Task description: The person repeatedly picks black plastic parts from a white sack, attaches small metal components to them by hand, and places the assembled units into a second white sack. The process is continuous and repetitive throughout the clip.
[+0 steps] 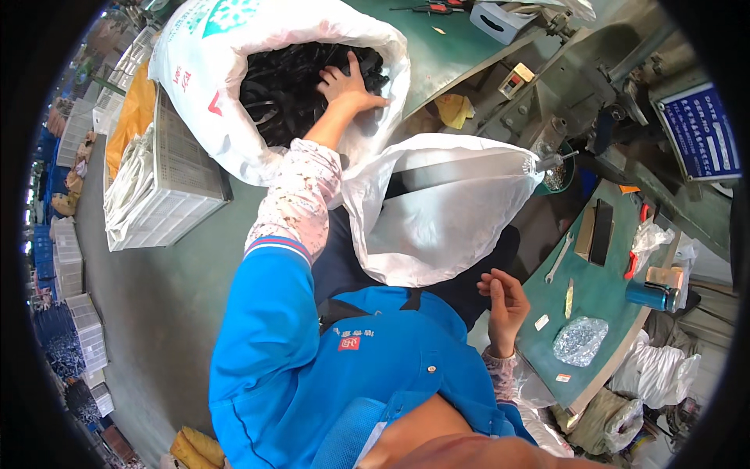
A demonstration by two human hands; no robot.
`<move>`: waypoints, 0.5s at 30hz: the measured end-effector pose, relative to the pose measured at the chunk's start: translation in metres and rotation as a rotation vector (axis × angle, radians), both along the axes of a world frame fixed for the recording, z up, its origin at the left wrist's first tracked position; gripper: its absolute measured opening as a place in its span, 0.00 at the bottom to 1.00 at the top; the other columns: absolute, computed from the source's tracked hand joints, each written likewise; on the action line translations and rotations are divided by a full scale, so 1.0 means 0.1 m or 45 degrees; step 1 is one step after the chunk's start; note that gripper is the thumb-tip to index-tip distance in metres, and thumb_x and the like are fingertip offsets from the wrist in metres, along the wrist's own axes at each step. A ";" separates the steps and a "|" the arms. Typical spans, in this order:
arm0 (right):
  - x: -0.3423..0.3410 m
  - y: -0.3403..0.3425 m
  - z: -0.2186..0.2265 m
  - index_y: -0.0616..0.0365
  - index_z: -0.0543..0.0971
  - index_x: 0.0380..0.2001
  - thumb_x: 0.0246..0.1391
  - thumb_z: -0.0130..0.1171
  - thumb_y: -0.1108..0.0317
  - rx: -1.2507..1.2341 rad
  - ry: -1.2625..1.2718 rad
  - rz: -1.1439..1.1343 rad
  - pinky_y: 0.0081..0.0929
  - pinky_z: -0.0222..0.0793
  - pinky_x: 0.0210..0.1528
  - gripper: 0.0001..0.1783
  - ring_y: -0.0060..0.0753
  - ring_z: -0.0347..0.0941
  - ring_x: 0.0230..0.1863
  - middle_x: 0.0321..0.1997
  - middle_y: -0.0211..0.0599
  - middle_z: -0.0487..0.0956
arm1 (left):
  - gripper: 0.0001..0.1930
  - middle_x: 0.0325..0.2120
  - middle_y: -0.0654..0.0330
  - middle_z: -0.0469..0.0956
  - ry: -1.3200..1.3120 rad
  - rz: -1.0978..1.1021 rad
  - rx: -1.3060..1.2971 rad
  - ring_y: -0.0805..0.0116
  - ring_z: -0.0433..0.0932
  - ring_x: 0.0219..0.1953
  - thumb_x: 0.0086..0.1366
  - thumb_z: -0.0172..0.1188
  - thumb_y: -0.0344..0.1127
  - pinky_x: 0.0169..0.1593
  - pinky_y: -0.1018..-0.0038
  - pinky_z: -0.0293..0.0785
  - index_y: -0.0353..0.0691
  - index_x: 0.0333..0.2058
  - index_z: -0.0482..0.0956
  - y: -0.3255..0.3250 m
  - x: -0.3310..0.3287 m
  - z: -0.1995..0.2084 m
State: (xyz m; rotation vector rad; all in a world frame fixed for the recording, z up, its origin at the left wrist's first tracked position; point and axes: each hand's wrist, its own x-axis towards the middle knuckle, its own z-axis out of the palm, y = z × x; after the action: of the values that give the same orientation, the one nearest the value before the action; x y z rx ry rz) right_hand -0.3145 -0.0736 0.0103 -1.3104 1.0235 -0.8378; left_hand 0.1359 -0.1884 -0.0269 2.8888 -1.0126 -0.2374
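Note:
My left hand (349,87) reaches into a big white woven sack (199,74) at the upper left. Its fingers are spread over a heap of black strip-like pieces (285,86), with the thumb out toward the sack's rim; no piece is visibly gripped. My right hand (506,311) hovers in front of the bench at the right, fingers loosely bent and slightly apart, with nothing seen in it. Between my hands hangs a second white bag (437,242), its mouth wide, below a grey metal chute (469,166). The bottom of this bag is hidden.
A machine (539,94) stands at the upper right. The green bench (539,293) carries a wrench (559,258), a clear bag of small metal parts (580,341), a black block (600,233) and a blue flask (652,296). A white crate (183,187) stands at the left.

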 end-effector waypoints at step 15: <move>0.19 0.06 -0.03 0.67 0.75 0.45 0.60 0.52 0.74 0.110 0.040 0.153 0.21 0.73 0.43 0.12 0.26 0.77 0.38 0.39 0.40 0.80 | 0.42 0.59 0.36 0.50 -0.093 -0.199 -0.023 0.37 0.54 0.61 0.49 0.64 0.35 0.47 0.37 0.70 0.60 0.61 0.52 -0.28 0.29 -0.09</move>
State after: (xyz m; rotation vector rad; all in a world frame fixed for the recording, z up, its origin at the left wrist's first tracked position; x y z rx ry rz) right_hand -0.2960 -0.0679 0.0077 -1.3014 0.9851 -0.6773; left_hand 0.1645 -0.2162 -0.0361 2.8232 -1.2473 -0.1314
